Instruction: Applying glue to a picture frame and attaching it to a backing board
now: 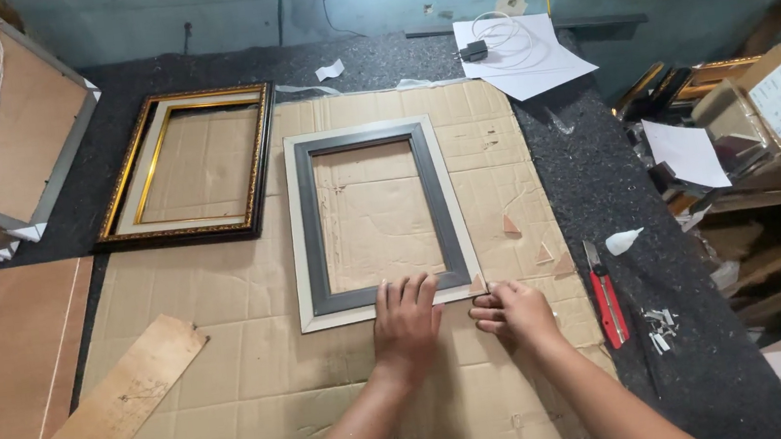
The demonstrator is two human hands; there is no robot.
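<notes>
- The grey and cream frame (377,221) lies flat on the cardboard sheet (259,365) in the middle of the surface (606,193), its long axis running away from the person, its short bottom rail nearest the body.
- The left hand (406,322) rests palm down on that bottom rail, fingers spread and flat over its right half; it presses rather than grips, closed on nothing.
- The right hand (516,311) sits just beside the frame's near right corner, fingers curled in toward the corner and touching or almost touching it; whether it pinches anything small there I cannot tell.
- So the frame lies straight ahead of both hands, the corner between them, the right hand nearer that corner, the left one nearer the middle of the rail.
- A red utility knife (606,300) lies on the dark surface to the right of the right hand, apart from it.
- A gold and black frame (188,165) lies up to the left, well apart from both hands.
- A thin wooden board (120,402) lies tilted on the cardboard's near left part.
</notes>
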